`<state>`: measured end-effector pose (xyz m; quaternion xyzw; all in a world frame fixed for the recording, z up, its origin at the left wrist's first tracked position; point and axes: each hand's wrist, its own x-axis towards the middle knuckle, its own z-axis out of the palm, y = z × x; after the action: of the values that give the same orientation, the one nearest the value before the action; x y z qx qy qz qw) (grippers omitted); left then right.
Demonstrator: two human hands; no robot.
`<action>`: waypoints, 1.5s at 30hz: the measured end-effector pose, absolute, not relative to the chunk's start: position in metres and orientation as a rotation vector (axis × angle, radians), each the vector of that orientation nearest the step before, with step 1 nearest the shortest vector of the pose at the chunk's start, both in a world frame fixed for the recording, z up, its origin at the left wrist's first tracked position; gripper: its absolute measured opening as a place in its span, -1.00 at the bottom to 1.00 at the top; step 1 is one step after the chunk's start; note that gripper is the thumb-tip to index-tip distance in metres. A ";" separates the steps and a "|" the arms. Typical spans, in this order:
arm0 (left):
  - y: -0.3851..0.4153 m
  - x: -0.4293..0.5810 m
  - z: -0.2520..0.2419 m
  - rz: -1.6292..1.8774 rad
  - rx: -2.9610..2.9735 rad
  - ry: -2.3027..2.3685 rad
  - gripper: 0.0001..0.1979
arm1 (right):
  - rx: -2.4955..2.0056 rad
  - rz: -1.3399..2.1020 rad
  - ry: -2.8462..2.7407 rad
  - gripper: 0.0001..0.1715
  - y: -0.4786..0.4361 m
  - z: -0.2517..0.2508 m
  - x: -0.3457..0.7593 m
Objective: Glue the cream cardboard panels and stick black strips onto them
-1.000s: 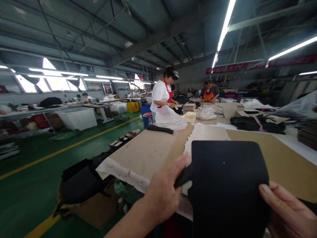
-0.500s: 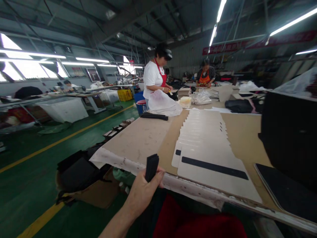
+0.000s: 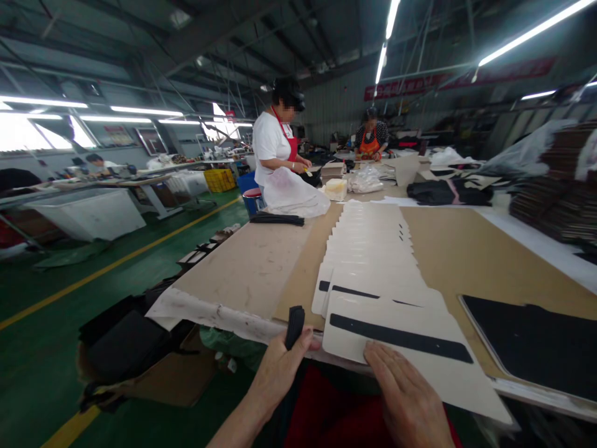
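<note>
My left hand (image 3: pixel 280 367) is closed around a bundle of black strips (image 3: pixel 295 325), which stick up above the thumb at the table's front edge. My right hand (image 3: pixel 405 386) lies on the frontmost off-white panel (image 3: pixel 448 367), its fingers stretched out and close together; the thumb is hidden. This panel juts past the table edge, and a long black strip (image 3: pixel 401 338) runs across it. Behind it, a row of overlapping off-white panels (image 3: pixel 368 249) reaches back over the table.
Black panels (image 3: pixel 536 342) lie at the right of the table (image 3: pixel 448 249). More black strips (image 3: pixel 277 219) rest at the far left edge. Below left stands a carton (image 3: pixel 163 373) with black pieces. Two co-workers (image 3: pixel 275 140) are at the far side, one standing nearer.
My right hand has come into view on the front panel, which has shifted toward me. The large dark shape at the right no longer blocks the view. My left hand keeps the strips.
</note>
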<state>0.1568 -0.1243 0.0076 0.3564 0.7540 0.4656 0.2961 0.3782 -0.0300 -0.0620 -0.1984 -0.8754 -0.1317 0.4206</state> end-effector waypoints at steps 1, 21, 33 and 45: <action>-0.123 0.157 0.006 1.232 0.972 1.984 -0.43 | -0.500 -0.326 -2.200 -0.38 -0.029 -0.061 0.377; -0.125 0.148 0.006 0.955 1.216 2.102 -0.48 | -0.544 0.080 -2.228 -0.68 -0.030 -0.040 0.378; -0.117 0.173 0.035 1.000 1.173 1.725 -0.55 | -0.800 0.589 -1.948 -0.69 -0.009 -0.020 0.413; -0.101 0.226 0.026 1.041 0.963 1.197 -0.59 | -0.898 1.287 -1.832 -0.36 -0.044 0.009 0.371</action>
<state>0.2262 -0.1006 0.0263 0.4154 0.5164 0.4491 0.5993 0.3711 -0.0441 0.0095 -0.3478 -0.7095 0.4986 0.3565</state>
